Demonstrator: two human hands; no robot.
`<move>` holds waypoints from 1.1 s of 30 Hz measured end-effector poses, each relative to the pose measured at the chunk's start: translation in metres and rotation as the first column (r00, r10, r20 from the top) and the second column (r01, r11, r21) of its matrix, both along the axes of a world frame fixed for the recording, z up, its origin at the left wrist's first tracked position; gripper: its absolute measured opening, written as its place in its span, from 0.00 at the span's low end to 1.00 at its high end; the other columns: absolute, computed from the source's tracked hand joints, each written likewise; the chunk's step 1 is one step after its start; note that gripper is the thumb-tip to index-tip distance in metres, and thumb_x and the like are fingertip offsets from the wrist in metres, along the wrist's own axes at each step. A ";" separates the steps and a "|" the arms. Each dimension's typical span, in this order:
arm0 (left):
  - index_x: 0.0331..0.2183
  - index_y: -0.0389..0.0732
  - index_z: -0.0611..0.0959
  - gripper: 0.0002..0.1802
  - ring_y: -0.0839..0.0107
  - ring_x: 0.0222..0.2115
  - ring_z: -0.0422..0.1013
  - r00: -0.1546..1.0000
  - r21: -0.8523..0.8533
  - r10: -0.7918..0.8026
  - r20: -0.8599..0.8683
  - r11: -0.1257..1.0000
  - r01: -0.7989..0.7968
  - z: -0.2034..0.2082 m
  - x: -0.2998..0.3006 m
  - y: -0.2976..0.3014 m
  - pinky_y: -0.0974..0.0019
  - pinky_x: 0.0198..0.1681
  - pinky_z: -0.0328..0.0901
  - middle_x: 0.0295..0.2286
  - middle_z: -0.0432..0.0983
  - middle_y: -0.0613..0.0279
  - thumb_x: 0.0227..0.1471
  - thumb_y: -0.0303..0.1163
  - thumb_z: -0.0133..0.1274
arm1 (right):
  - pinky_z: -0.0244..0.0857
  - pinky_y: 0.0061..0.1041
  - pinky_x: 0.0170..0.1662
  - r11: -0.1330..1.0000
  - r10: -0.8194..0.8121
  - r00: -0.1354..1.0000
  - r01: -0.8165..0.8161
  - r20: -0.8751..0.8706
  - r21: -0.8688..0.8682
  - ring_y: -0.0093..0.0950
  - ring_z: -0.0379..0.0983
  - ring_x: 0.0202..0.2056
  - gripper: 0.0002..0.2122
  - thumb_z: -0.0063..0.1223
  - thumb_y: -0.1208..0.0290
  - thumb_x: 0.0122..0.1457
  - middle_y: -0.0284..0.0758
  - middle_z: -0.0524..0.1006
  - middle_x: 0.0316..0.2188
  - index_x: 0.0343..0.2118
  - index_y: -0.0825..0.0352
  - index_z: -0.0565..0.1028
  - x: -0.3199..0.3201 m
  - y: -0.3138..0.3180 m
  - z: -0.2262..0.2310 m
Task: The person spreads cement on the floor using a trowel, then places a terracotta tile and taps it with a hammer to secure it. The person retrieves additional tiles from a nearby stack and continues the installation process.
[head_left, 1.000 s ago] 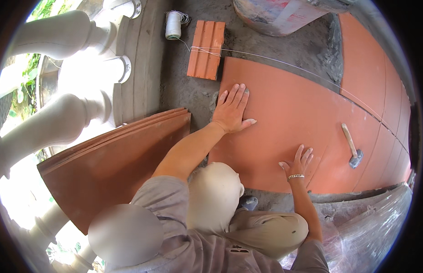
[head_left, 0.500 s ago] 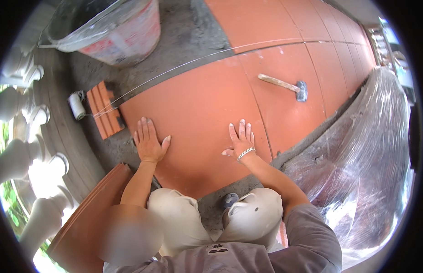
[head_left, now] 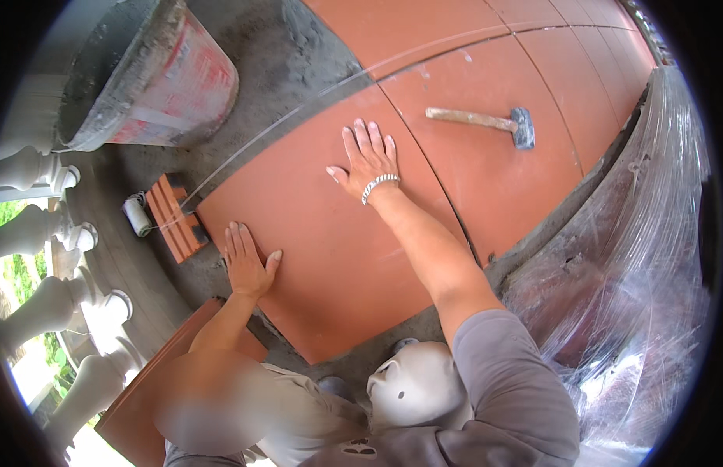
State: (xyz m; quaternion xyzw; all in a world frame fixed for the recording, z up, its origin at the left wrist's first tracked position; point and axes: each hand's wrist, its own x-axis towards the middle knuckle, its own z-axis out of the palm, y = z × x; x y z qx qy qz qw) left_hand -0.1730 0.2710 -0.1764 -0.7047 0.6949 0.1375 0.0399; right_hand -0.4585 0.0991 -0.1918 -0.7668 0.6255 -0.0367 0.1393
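Note:
Both my palms lie on a large terracotta floor tile (head_left: 315, 257). My left hand (head_left: 248, 263) rests near its left edge, fingers spread and holding nothing. Toward the tile's far right corner my right hand (head_left: 371, 159) presses flat with fingers apart, a chain bracelet (head_left: 379, 185) on its wrist. A narrow dark joint separates this tile from the neighbouring laid tile (head_left: 494, 179). On that neighbour lies a mallet (head_left: 522, 128) with a dark head and a wooden handle. A taut string (head_left: 260, 140) runs along the far edge of the tile.
The string reaches a grooved brick (head_left: 177, 218) beside a string spool (head_left: 137, 215). A mortar-smeared bucket (head_left: 178, 86) stands far left on grey mortar. Spare tiles (head_left: 155, 373) lean near my left arm, by white balusters (head_left: 46, 307). Plastic-wrapped material (head_left: 618, 272) fills the right side.
My right hand has moved from the tile's near right part to its far right corner. My left hand stays by the left edge. The view has shifted and turned a little.

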 end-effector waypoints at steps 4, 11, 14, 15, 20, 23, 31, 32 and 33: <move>0.62 0.32 0.49 0.55 0.47 0.65 0.37 1.000 0.083 0.007 0.007 0.997 -0.007 0.013 0.003 -0.009 0.43 0.64 0.42 0.64 0.38 0.44 0.49 0.61 0.51 | 0.34 0.49 0.65 0.998 0.032 0.999 -0.031 0.016 -0.061 0.41 0.38 0.67 0.39 0.46 0.41 0.55 0.39 0.47 0.67 0.65 0.59 0.52 -0.004 0.001 0.005; 0.62 0.32 0.49 0.57 0.49 0.65 0.37 1.000 0.172 0.008 0.025 0.985 -0.012 0.021 0.004 -0.013 0.48 0.65 0.43 0.64 0.39 0.44 0.47 0.61 0.54 | 0.37 0.53 0.64 0.993 -0.037 0.997 0.044 0.060 -0.109 0.45 0.41 0.66 0.39 0.46 0.42 0.55 0.44 0.48 0.66 0.64 0.64 0.54 0.013 -0.020 0.030; 0.62 0.30 0.50 0.57 0.49 0.65 0.38 0.999 0.160 -0.015 0.032 0.987 0.010 0.018 0.001 -0.015 0.49 0.65 0.43 0.64 0.40 0.42 0.47 0.61 0.55 | 0.38 0.52 0.64 0.914 -0.017 0.987 0.079 0.158 -0.399 0.45 0.41 0.66 0.39 0.45 0.42 0.57 0.44 0.48 0.66 0.64 0.65 0.53 0.016 -0.043 0.029; 0.62 0.29 0.50 0.57 0.48 0.65 0.38 0.999 0.170 -0.030 0.043 0.985 0.022 0.020 -0.002 -0.013 0.50 0.65 0.43 0.63 0.40 0.41 0.47 0.61 0.54 | 0.38 0.52 0.64 0.960 -0.028 0.993 0.058 0.112 -0.274 0.45 0.40 0.67 0.39 0.45 0.42 0.56 0.44 0.48 0.66 0.64 0.65 0.53 0.013 -0.045 0.027; 0.62 0.28 0.50 0.59 0.47 0.65 0.38 0.991 0.223 -0.064 0.117 0.974 0.037 0.035 -0.005 -0.039 0.52 0.66 0.42 0.63 0.39 0.39 0.47 0.63 0.53 | 0.37 0.50 0.65 0.985 -0.023 0.998 0.031 0.050 -0.168 0.41 0.40 0.67 0.40 0.47 0.42 0.55 0.41 0.49 0.67 0.64 0.64 0.54 0.015 -0.040 0.011; 0.62 0.28 0.49 0.60 0.48 0.65 0.39 0.987 0.394 -0.056 0.154 0.919 -0.009 0.046 -0.007 -0.034 0.55 0.65 0.45 0.63 0.39 0.39 0.46 0.65 0.52 | 0.35 0.50 0.65 1.000 -0.013 0.999 0.014 0.040 -0.026 0.40 0.38 0.68 0.41 0.47 0.41 0.54 0.39 0.46 0.67 0.64 0.62 0.53 0.015 -0.046 0.007; 0.61 0.27 0.52 0.61 0.49 0.64 0.43 0.980 0.366 -0.067 0.185 0.931 -0.006 0.036 -0.004 -0.040 0.59 0.64 0.50 0.62 0.44 0.38 0.44 0.66 0.53 | 0.65 0.45 0.49 0.833 -0.553 0.833 0.553 0.004 -0.021 0.53 0.70 0.48 0.34 0.34 0.39 0.60 0.55 0.74 0.45 0.53 0.68 0.69 -0.175 -0.081 0.015; 0.61 0.27 0.52 0.61 0.49 0.64 0.44 0.980 0.374 -0.070 0.184 0.928 -0.004 0.037 -0.004 -0.040 0.59 0.64 0.51 0.62 0.44 0.38 0.44 0.66 0.54 | 0.64 0.45 0.50 0.825 -0.565 0.823 0.565 -0.055 -0.026 0.53 0.69 0.49 0.35 0.33 0.38 0.59 0.56 0.74 0.45 0.53 0.68 0.69 -0.199 -0.077 0.005; 0.60 0.27 0.53 0.60 0.49 0.64 0.44 0.980 0.377 -0.073 0.183 0.926 -0.001 0.037 -0.005 -0.041 0.58 0.63 0.51 0.62 0.44 0.38 0.44 0.66 0.54 | 0.64 0.45 0.50 0.823 -0.564 0.824 0.566 -0.061 0.041 0.54 0.69 0.49 0.34 0.35 0.39 0.59 0.56 0.73 0.46 0.53 0.68 0.68 -0.217 -0.071 -0.005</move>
